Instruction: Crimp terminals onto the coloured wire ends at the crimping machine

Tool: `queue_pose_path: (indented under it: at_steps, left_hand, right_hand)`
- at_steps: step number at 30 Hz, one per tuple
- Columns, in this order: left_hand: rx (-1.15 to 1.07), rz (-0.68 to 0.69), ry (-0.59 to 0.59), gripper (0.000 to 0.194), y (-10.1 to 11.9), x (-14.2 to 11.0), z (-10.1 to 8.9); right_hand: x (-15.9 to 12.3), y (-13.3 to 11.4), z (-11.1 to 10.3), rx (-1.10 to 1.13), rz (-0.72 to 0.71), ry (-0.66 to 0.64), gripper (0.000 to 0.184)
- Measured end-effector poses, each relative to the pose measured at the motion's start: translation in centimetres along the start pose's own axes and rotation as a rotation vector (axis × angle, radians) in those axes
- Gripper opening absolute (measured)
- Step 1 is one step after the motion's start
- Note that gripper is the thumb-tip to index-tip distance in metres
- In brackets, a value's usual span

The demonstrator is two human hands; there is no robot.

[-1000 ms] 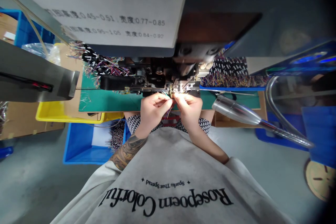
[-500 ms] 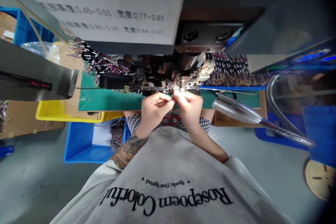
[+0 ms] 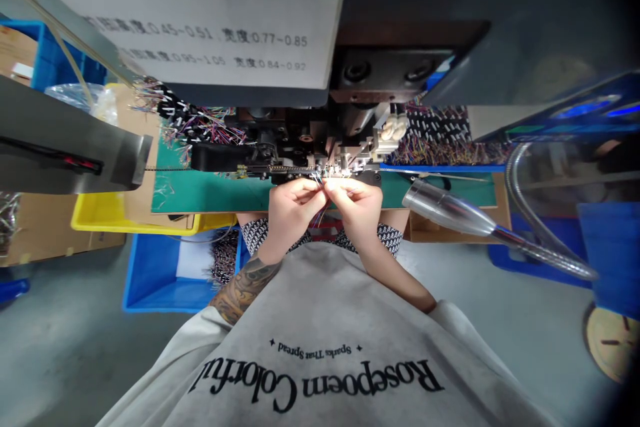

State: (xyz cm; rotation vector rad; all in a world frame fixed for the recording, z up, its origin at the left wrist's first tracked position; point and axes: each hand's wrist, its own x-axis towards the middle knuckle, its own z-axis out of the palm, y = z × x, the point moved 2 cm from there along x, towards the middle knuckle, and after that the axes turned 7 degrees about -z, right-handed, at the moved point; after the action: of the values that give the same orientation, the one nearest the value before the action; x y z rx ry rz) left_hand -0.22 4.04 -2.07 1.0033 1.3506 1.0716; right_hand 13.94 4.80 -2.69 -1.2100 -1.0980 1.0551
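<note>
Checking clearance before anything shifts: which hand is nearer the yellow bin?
Left. The left hand is to the right of the yellow bin, apart from it; the right hand is farther right, beyond the left one.

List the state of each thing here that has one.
Thin multicoloured wires, pinched, ends hanging down
Left hand, closed in a pinch on the wires
Right hand, closed in a pinch on the wires
Blue plastic bin, open, partly filled with dark wire bundles
Silver metal gooseneck lamp, head angled toward the hands
Dark slanted display panel, lit blue
</note>
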Motion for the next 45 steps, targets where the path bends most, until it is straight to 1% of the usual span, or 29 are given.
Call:
queue_pose_path:
  at_steps: [2,5,11,13,15,19,23,25,32,36,39,42,45]
  left_hand:
    - [0.017,0.01,-0.01,0.018,0.02,-0.05,0.03]
    - [0.034,0.042,0.004,0.02,0.25,-0.15,0.13]
    - [0.014,0.026,0.021,0.02,0.59,-0.31,0.24]
    - [0.03,0.033,0.028,0.02,0.71,-0.34,0.18]
    - [0.046,0.045,0.033,0.021,0.76,-0.35,0.14]
    - [0.051,0.063,0.033,0.019,0.48,-0.23,0.18]
    - [0.045,0.052,0.049,0.016,0.21,-0.13,0.16]
    - [0.033,0.036,0.055,0.016,0.27,-0.13,0.12]
    - [0.023,0.022,0.066,0.015,0.42,-0.12,0.1]
    - [0.043,0.036,0.059,0.015,0.25,-0.11,0.25]
    - [0.02,0.037,0.052,0.015,0.3,-0.19,0.46]
    - [-0.001,0.037,0.046,0.013,0.4,-0.27,0.58]
    - [0.005,0.054,0.049,0.012,0.44,-0.27,0.55]
  right_hand:
    - [-0.03,-0.19,-0.07,-0.046,-0.016,0.029,0.019]
    - [0.07,-0.15,-0.11,-0.059,-0.019,0.067,0.022]
    - [0.49,-0.34,-0.04,-0.012,-0.031,0.028,0.035]
    - [0.54,-0.55,-0.03,-0.002,-0.027,0.007,0.036]
    - [0.52,-0.68,-0.02,0.004,-0.018,-0.009,0.035]
    - [0.35,-0.67,-0.02,-0.048,-0.012,0.008,0.032]
    - [0.12,-0.51,-0.02,-0.057,-0.01,0.03,0.018]
    - [0.05,-0.49,-0.09,-0.03,-0.012,0.055,0.014]
    - [-0.06,-0.53,-0.14,0.013,-0.019,0.072,0.01]
    - [-0.15,-0.26,-0.01,0.052,0.001,0.07,0.014]
    - [-0.09,-0.09,0.04,0.063,0.001,0.071,0.02]
    - [0.11,-0.02,0.03,0.051,-0.001,0.086,0.028]
    - [0.28,0.02,0.09,0.017,0.013,0.062,0.034]
